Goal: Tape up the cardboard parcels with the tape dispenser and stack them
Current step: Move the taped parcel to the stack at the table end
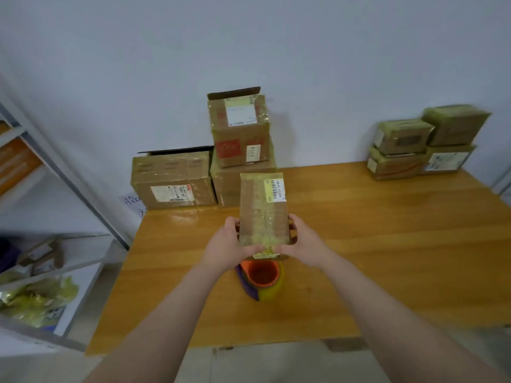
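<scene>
The taped parcel [262,208] hangs over the table [387,244], just above the tape dispenser [261,280] — left hand [225,246] and right hand [305,241] curl their fingers round its near end. Gripped only there, it could tip forward and slip onto the dispenser

Soft, even, fairly bright light fills the frame with only faint shadows, and a pale sheen of glare lies on the table [387,217] at centre left. The wide lens bows the shelf [72,186] along the left edge. The held parcel [262,208] at centre looks fairly sharp, while the stacked parcels [423,142] at upper right are smeared.
</scene>
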